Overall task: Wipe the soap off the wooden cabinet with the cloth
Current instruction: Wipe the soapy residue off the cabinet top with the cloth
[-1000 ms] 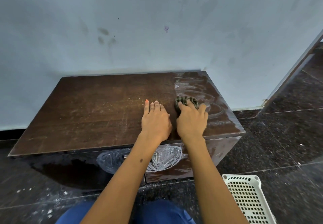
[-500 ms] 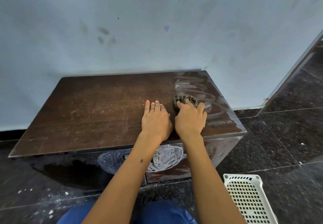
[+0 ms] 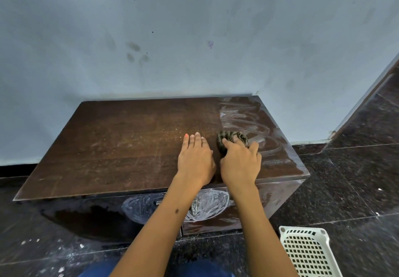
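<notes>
A pale blue wall (image 3: 194,28), smudged with dark marks near the frame's centre, fills the upper half. Dark speckled floor tiles (image 3: 356,179) spread across the lower frame, and a white perforated basket (image 3: 308,253) stands at lower right.

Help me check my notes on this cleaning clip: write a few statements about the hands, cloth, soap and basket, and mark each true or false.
1. The right hand grips the cloth. True.
2. The left hand holds a sponge. False: it lies flat on the cabinet top, holding nothing.
3. Soap streaks cover the right end of the top. True.
4. The cabinet's front is free of soap. False: white soap smears show on the front, below the arms.
5. A white basket stands on the cabinet. False: it sits on the floor, at the lower right.
</notes>
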